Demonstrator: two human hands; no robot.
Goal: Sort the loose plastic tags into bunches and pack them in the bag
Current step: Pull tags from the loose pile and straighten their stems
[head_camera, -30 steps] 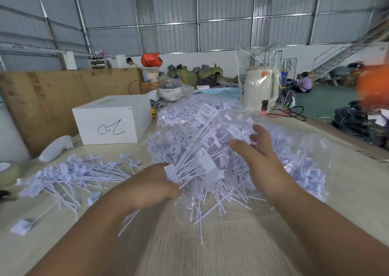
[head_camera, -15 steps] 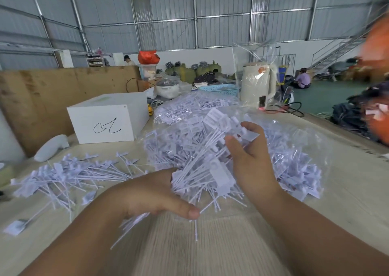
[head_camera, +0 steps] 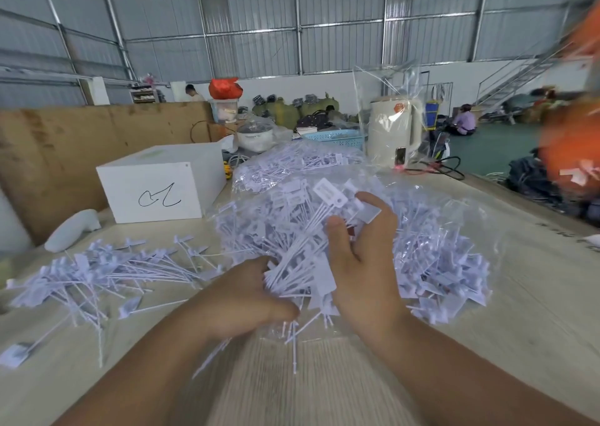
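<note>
Head view, the only one: both hands work at centre frame over the counter. Left hand has its fingers curled round the stem end of a bunch of plastic tags, thumb lying along the near side. Right hand is half open, fingers spread and bent over the flag ends, thumb up; it steadies and combs the bunch rather than clamping it. The bunch sits right at the mouth of the clear bag, which lies at approx 1–2 o'clock from the hands and is already well stuffed w/ tags; a second filled bag lies beyond it at 12 o'clock. Loose tags not yet sorted are spread at 9 o'clock, near but apart from the left hand. A white box w/ a scribble on it stands at 10–11 o'clock, a pale kettle at 1 o'clock. Judgement: step in hand is squaring the bunch before it goes in. To do it well, keep the left grip firm near the stem tips so none slide out, use the right fingers to line the flags up one way, then feed it in flags first. Some stems already poke out toward 6 o'clock and could snag the film or drop.
</note>
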